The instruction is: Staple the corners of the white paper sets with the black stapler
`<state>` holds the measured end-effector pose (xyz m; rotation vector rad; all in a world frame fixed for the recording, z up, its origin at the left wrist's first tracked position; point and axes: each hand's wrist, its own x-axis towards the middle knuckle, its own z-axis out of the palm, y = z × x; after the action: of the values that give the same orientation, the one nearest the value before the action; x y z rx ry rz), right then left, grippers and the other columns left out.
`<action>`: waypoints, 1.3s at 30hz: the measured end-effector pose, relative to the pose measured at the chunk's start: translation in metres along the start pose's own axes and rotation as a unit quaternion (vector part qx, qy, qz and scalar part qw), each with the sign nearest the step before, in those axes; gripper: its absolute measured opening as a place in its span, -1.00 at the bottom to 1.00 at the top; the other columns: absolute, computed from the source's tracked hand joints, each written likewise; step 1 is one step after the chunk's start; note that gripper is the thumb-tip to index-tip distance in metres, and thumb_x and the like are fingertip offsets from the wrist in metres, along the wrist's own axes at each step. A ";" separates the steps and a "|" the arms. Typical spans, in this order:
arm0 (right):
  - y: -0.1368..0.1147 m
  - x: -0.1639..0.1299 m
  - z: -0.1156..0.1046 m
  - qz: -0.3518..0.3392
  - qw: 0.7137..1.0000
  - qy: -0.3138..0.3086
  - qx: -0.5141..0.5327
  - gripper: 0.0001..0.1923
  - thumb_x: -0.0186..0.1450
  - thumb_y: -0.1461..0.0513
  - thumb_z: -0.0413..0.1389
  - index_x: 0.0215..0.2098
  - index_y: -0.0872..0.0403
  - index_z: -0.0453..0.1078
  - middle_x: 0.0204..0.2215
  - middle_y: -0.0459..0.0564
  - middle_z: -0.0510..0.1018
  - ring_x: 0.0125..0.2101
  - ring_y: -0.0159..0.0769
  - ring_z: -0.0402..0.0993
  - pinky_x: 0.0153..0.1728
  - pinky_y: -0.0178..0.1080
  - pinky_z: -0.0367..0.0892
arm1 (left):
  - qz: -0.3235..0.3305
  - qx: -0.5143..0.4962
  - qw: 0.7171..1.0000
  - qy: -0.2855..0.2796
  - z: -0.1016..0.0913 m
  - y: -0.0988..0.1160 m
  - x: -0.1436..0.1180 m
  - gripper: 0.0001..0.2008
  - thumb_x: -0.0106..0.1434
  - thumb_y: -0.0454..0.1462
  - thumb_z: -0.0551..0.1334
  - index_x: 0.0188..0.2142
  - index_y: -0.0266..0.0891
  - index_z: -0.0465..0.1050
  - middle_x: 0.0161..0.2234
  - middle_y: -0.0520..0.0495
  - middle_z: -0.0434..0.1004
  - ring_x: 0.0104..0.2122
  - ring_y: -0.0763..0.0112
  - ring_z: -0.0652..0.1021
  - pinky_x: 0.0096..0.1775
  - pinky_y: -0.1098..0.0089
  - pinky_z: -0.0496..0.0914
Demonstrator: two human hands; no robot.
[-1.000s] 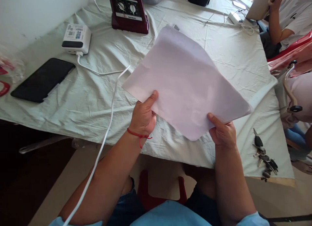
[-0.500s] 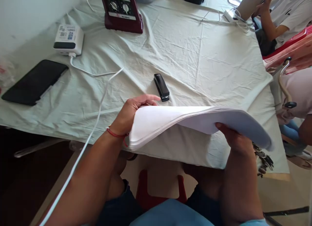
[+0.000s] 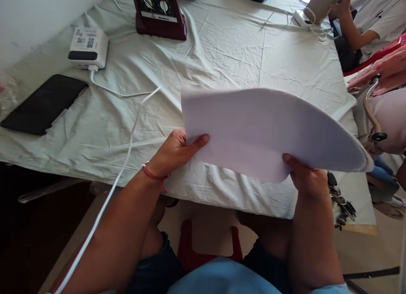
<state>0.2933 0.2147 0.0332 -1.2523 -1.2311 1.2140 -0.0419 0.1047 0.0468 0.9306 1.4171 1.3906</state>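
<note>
Between both hands I hold a stack of white paper (image 3: 244,129) up off the cloth-covered table. My left hand (image 3: 180,148) grips its left edge, thumb on the near face and fingers hidden behind. My right hand (image 3: 306,173) pinches the lower edge on the right, its thumb on the face and the other fingers out of sight. The sheets bow, and their right end bends away past my right hand. The stapler is hidden behind the paper.
A black phone-like slab (image 3: 44,104) and a white box (image 3: 89,49) lie on the left, a white cable (image 3: 127,159) running toward me. A maroon device with dials (image 3: 161,15) stands behind. Keys (image 3: 342,205) lie near the right corner. People sit along the right side.
The paper stack has swung up from lying nearly edge-on to facing me, now covering the stapler. My left thumb has come onto its front face.
</note>
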 end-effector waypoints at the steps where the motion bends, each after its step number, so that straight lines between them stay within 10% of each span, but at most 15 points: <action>1: -0.001 -0.001 0.003 -0.003 1.000 0.008 0.001 -0.36 0.00 0.17 0.58 0.04 0.00 0.59 -0.06 -0.04 0.69 0.13 -0.14 0.58 0.29 -0.06 0.50 | -0.003 -0.011 1.000 0.004 0.001 0.000 0.000 -0.66 0.27 0.02 0.48 -0.22 -0.21 0.73 -0.25 -0.13 0.73 -0.16 0.12 0.69 -0.11 0.26 0.61; 8: -0.007 -0.003 0.009 0.054 0.998 0.001 0.031 -0.38 -0.03 0.22 0.58 -0.01 0.05 0.59 -0.11 0.00 0.72 -0.01 -0.10 0.68 0.07 -0.10 0.64 | -0.055 -0.036 0.997 -0.028 0.004 0.003 0.002 -0.53 0.22 0.15 0.47 -0.33 -0.23 0.70 -0.39 -0.12 0.70 -0.37 0.25 0.64 -0.32 0.37 0.57; 16: -0.011 0.017 -0.041 0.139 0.989 -0.051 -0.019 -0.55 0.15 -0.03 0.50 -0.08 -0.03 0.65 -0.23 -0.02 0.75 -0.30 -0.28 0.69 -0.24 -0.31 0.62 | -0.146 0.064 0.977 -0.144 -0.007 0.006 0.007 -0.51 0.23 0.13 0.43 -0.33 -0.29 0.67 -0.37 -0.08 0.69 -0.42 0.43 0.53 -0.42 0.51 0.37; 24: -0.024 0.012 -0.066 0.136 0.963 -0.187 -0.138 -0.44 0.30 -0.09 0.39 0.19 -0.08 0.55 0.06 0.07 0.71 0.10 -0.16 0.66 0.21 -0.16 0.53 | -0.208 0.153 0.913 -0.316 -0.004 0.012 0.010 -0.53 0.33 0.07 0.28 -0.47 -0.27 0.54 -0.53 0.00 0.42 -0.54 0.51 0.32 -0.49 0.49 0.16; 28: -0.032 0.003 -0.054 0.170 0.932 -0.282 -0.150 -0.40 0.27 -0.03 0.44 0.23 -0.12 0.53 0.10 0.05 0.69 0.07 -0.19 0.66 0.09 -0.23 0.58 | -0.188 0.173 0.904 -0.344 0.003 0.010 0.012 -0.52 0.33 0.08 0.26 -0.51 -0.24 0.48 -0.55 0.01 0.34 -0.54 0.50 0.29 -0.50 0.46 0.13; 34: -0.032 -0.010 -0.032 0.295 0.899 -0.292 -0.141 -0.56 0.28 -0.09 0.41 0.00 -0.03 0.67 -0.22 0.01 0.75 -0.36 -0.27 0.66 -0.38 -0.32 0.57 | -0.196 0.127 0.921 -0.312 0.006 0.010 0.015 -0.59 0.31 0.04 0.29 -0.45 -0.25 0.52 -0.50 0.00 0.43 -0.52 0.49 0.35 -0.48 0.47 0.18; 39: -0.020 -0.008 -0.023 0.309 0.914 -0.239 -0.112 -0.62 0.23 -0.07 0.46 -0.10 -0.05 0.70 -0.30 -0.06 0.74 -0.41 -0.34 0.62 -0.39 -0.37 0.54 | -0.158 0.106 0.978 -0.081 0.009 0.004 0.019 -0.77 0.25 -0.15 0.34 -0.20 -0.27 0.56 -0.53 0.10 0.39 -0.57 0.53 0.32 -0.49 0.48 0.18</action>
<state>0.3159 0.2070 0.0540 -1.6490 -1.3953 1.9714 -0.0393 0.1253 0.0496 0.8851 1.5316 0.9204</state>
